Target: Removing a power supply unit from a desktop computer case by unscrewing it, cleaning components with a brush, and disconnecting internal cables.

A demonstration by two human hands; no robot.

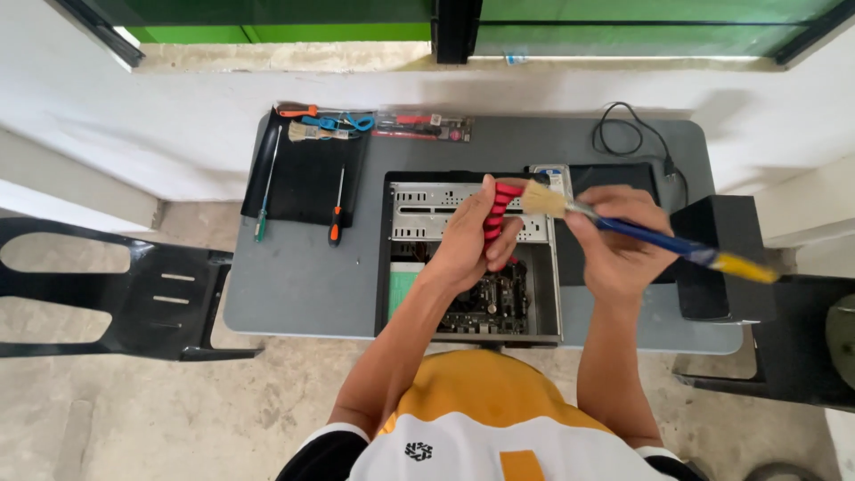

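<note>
The left hand point(468, 236) is clenched around a red ribbed component point(497, 218), apparently a finned module, raised above the open computer case point(403, 258) so that its upper end stands free of the fingers and within reach of the bristles. The right hand point(619, 240) grasps a paintbrush point(623, 227) by its blue handle, close behind the ferrule, the yellow tail of the handle projecting outward past the wrist; the pale bristle head points across toward the left hand and touches or sits just beside the red part, though contact cannot be confirmed. Holding the part aloft, rather than leaving it in the case, appears to let loosened dust fall away from it. Directly beneath both hands the case lies on its side on the grey table point(303, 285), side panel off, circuit board point(490, 298) exposed and facing up for access. Beyond the left hand, a black mat point(307, 183) carries two screwdrivers point(337, 209), a second small brush point(303, 132) and other tools, kept apart from the work. Beyond the right hand a black cable point(637, 134) lies coiled, unplugged from the case. A black chair point(134, 285) stands outboard of the left arm
</note>
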